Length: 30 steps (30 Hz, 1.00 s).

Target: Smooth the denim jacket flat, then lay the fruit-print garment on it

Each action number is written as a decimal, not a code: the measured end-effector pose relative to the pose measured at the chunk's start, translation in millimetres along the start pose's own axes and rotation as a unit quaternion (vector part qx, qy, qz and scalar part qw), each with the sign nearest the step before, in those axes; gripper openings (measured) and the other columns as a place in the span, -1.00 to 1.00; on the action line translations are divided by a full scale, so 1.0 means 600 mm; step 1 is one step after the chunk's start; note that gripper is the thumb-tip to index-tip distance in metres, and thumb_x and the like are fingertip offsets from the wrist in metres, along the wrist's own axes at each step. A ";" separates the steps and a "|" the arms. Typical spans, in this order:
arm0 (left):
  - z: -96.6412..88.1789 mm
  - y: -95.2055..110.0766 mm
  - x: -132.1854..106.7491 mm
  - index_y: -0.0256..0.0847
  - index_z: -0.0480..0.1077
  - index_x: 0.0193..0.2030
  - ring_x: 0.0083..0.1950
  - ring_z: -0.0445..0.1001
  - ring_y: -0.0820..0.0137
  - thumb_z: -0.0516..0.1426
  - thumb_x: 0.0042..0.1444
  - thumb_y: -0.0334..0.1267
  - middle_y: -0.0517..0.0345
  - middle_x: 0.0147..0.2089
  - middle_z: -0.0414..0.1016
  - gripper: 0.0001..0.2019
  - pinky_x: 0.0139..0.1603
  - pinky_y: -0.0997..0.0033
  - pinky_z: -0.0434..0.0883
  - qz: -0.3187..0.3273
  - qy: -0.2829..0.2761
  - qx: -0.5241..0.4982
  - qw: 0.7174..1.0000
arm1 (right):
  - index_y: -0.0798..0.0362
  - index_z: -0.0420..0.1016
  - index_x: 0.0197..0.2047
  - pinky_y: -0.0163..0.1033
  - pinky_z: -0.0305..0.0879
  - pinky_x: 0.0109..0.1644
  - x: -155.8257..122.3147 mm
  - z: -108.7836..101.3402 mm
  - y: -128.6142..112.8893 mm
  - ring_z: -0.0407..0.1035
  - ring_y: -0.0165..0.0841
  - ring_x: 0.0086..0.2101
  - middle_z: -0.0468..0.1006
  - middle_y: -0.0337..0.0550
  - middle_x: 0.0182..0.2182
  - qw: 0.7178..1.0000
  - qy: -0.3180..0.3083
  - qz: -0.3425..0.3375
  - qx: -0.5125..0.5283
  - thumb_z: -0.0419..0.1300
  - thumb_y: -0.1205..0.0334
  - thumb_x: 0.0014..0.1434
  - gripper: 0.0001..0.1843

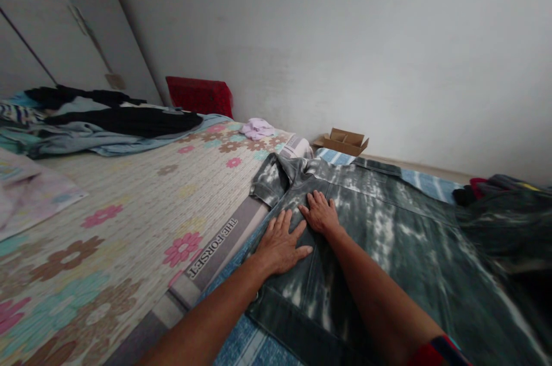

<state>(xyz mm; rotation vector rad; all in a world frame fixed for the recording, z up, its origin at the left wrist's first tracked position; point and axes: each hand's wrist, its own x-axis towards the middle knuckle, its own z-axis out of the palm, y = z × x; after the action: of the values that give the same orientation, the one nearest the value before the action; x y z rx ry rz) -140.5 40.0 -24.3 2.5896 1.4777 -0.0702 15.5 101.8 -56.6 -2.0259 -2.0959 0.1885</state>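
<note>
Garment (388,234) over blue cover (240,338); left hand (279,244), right hand (321,214) atop, fingers (282,220) wide; flowered sheet (138,193) beside, wall (345,50) behind.

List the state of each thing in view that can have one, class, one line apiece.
Garment: spread out, creased
Left grip: open, palm down on garment
Right grip: open, palm down on garment
Sheet: spread
Box: open
Lilac cloth: crumpled
Left clothes: heaped
Right clothes: heaped
Cabinet: seemingly shut
</note>
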 end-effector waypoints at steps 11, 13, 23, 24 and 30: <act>0.005 -0.001 0.003 -0.02 0.03 0.31 0.40 -0.37 0.01 -0.08 0.13 0.18 -0.03 0.43 -0.30 -0.35 0.30 -0.05 -0.19 0.008 0.004 -0.018 1.000 | 0.01 0.01 0.30 0.04 -0.22 0.26 -0.052 -0.022 -0.003 -0.22 -0.29 0.28 -0.06 -0.08 0.32 0.996 -0.052 -0.067 0.003 -0.29 0.01 0.33 -0.45; 0.006 -0.002 0.003 -0.04 0.06 0.30 0.40 -0.37 0.01 -0.08 0.14 0.17 -0.04 0.43 -0.31 -0.37 0.30 -0.05 -0.20 0.012 0.004 -0.017 1.000 | 0.00 0.03 0.30 0.03 -0.21 0.26 -0.074 -0.025 -0.003 -0.22 -0.29 0.28 -0.05 -0.09 0.32 0.994 -0.059 -0.087 0.003 -0.30 0.01 0.33 -0.45; 0.000 0.004 -0.001 -0.13 -0.03 0.34 0.40 -0.30 0.03 -0.13 0.16 0.15 -0.14 0.42 -0.26 -0.33 0.30 -0.01 -0.15 0.000 0.013 0.005 1.000 | 0.13 -0.03 0.33 0.00 -0.28 0.30 -0.162 -0.024 -0.012 -0.24 -0.25 0.29 -0.05 -0.05 0.31 0.996 -0.040 -0.081 0.024 -0.34 -0.13 0.30 -0.31; -0.001 0.004 -0.003 -0.18 -0.03 0.34 0.40 -0.29 0.03 -0.13 0.16 0.14 -0.17 0.41 -0.25 -0.32 0.30 0.00 -0.15 -0.003 0.010 0.011 1.000 | 0.14 -0.02 0.32 0.00 -0.29 0.30 -0.165 -0.026 -0.013 -0.24 -0.24 0.29 -0.06 -0.04 0.31 0.996 -0.039 -0.081 0.022 -0.34 -0.15 0.29 -0.29; -0.006 -0.025 -0.032 -0.30 -0.05 0.34 0.40 -0.26 0.10 -0.22 0.18 0.17 -0.19 0.41 -0.24 -0.28 0.30 0.02 -0.13 -0.011 -0.011 0.035 0.999 | 0.13 -0.01 0.32 0.00 -0.30 0.29 -0.167 -0.030 -0.017 -0.24 -0.21 0.29 -0.07 -0.01 0.31 0.996 -0.029 -0.082 0.017 -0.33 -0.22 0.26 -0.23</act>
<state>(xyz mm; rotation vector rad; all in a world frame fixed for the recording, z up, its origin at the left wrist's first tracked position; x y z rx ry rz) -163.3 31.7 -20.1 2.6185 1.5243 -0.1549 12.7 0.2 -43.7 -1.8397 -2.2663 0.2559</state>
